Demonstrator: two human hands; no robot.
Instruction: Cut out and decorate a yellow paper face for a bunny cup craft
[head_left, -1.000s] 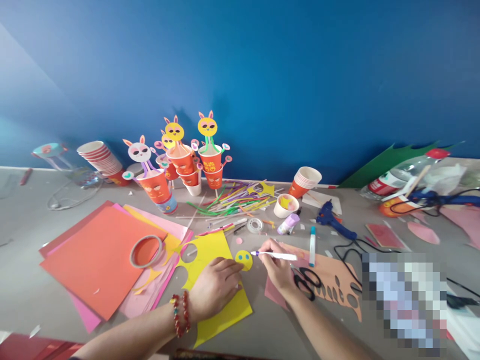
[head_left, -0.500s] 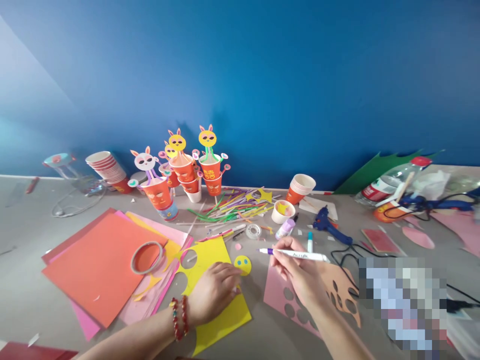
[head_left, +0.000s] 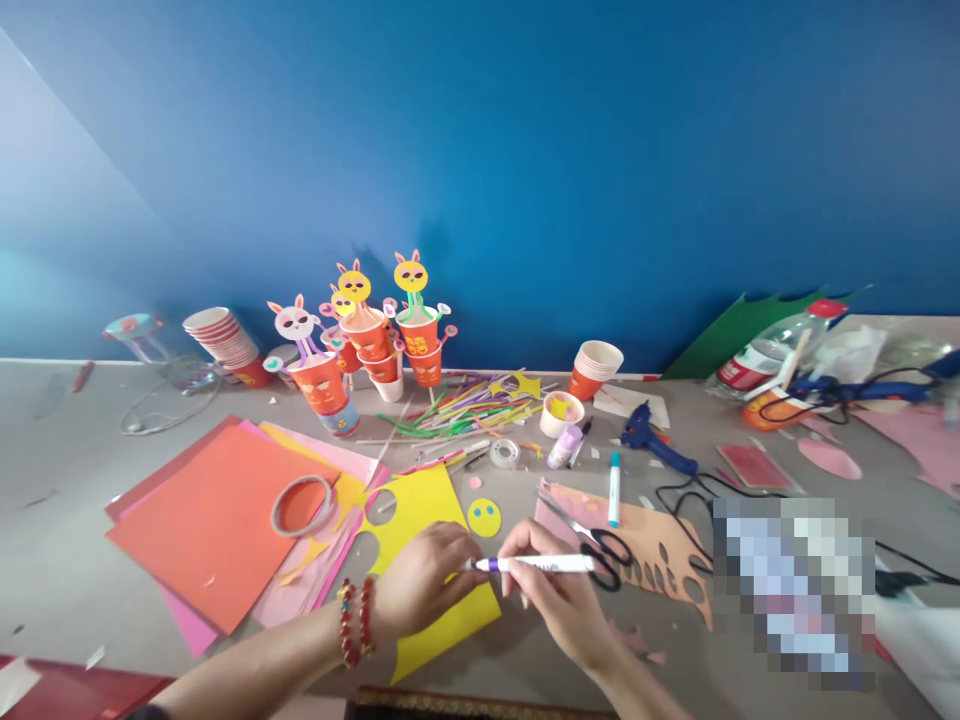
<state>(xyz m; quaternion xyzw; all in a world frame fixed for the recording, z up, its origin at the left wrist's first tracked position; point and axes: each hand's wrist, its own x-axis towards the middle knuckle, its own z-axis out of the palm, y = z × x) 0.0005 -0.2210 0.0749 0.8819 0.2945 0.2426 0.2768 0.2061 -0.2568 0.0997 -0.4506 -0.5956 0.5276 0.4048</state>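
Your right hand (head_left: pixel 551 590) pinches a white marker (head_left: pixel 551 564) between thumb and fingers, the barrel nearly level and its purple-banded end pointing left. Your left hand (head_left: pixel 431 570) is over the yellow sheet (head_left: pixel 424 490), its fingers bunched at that same end; whether they pinch a cap or merely touch the marker, I cannot tell. The yellow disc (head_left: pixel 484 518) lies flat on the table (head_left: pixel 60 530), just beyond your hands and just beside the sheet's right edge. It carries two blue dots (head_left: pixel 478 511), and neither hand is on it.

By my reading, you are partway through marking a face on the disc, with the marker's end being seen to rather than drawing. The rabbit faces (head_left: pixel 411 271) above the red cups (head_left: pixel 417 332), at the far left, have dark eye shapes that the disc lacks. Adding more marks would call for a bare tip, a left fingertip steadying the disc's edge, and light strokes that avoid smearing the dots, in case they are wet. Mind the scissors (head_left: pixel 592 540) just right of your right hand; the blue-capped marker (head_left: pixel 615 490) lies beyond their handles.
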